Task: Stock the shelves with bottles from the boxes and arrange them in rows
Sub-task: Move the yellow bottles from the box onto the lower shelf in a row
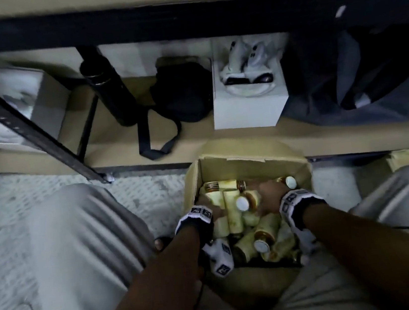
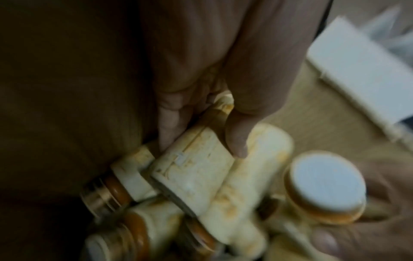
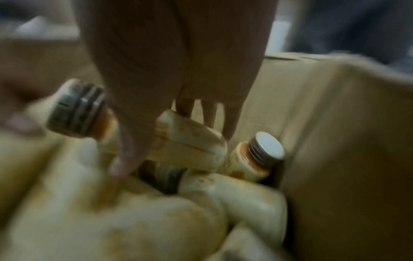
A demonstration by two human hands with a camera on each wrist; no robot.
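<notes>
Left hand [image 1: 206, 208] in the cardboard box [image 1: 249, 164], fingers [image 2: 236, 139] curled round a cream bottle [image 2: 196, 159], long axis toward 11 o'clock. Right hand [image 1: 268, 193] gripping another bottle [image 3: 192, 146], cap [image 3: 76, 109] toward 10 o'clock.

Your bare forearms end in black-and-white wrist camera straps [image 1: 196, 217] with square markers; light grey trousers [image 1: 80, 249] fill lower left.

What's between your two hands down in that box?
Jumbled cream bottles fill the gap between the left hand and right hand, clearest in the head view.
</notes>
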